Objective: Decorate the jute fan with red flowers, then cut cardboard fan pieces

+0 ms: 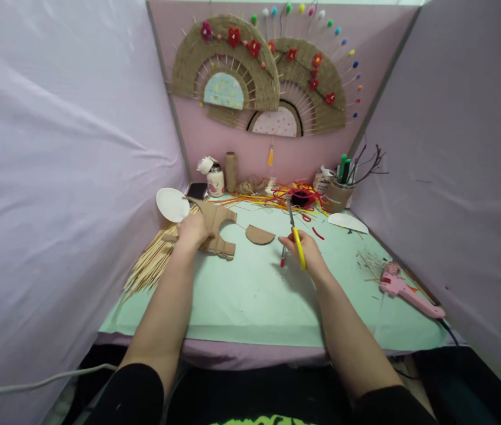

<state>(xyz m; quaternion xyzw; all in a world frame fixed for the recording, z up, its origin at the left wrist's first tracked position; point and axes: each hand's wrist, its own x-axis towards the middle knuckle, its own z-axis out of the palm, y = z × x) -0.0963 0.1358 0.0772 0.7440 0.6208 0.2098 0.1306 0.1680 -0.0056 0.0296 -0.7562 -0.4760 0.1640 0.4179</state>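
I see the left hand (194, 229) pinching notched cardboard (212, 215) near the table (241, 301)'s left edge, crowded by sticks (149, 262); the right hand (310, 251) grips yellow scissors (298, 243). A half-disc (259, 235) lies between. A glue gun (410, 293) sits by the right edge, a brown cup (338, 196) near the far right corner.

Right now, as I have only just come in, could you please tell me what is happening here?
A person's left hand is on a brown corrugated cardboard sheet with a curved cutout. The right hand holds yellow-handled metal scissors, blades pointing away from the person. A brown half-round cardboard piece lies between the hands on the pale green tabletop, touched by neither. A pink glue gun rests farther right.
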